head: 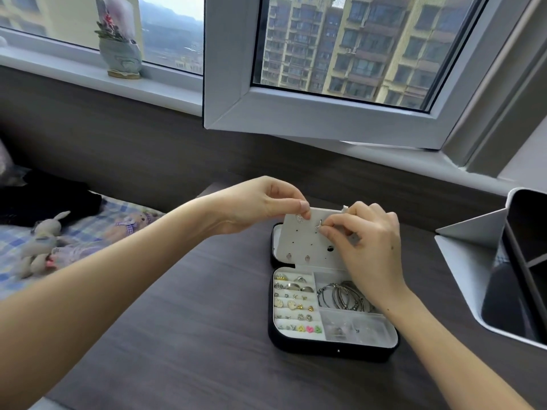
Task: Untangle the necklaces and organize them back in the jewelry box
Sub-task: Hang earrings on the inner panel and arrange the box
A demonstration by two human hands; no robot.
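A black jewelry box lies open on the dark wooden table. Its white tray holds rings and earrings on the left, silver bangles at upper right and a clear bag at lower right. A white earring panel with small holes stands tilted up from the lid. My left hand pinches the panel's top left edge. My right hand pinches a small silver piece against the panel's upper middle. No necklace chain is plainly visible.
A white organizer with dark compartments stands at the right edge of the table. An inward-opened window sash hangs above the box. Left of the table lies a bed with a plaid sheet and plush toys. A vase sits on the sill.
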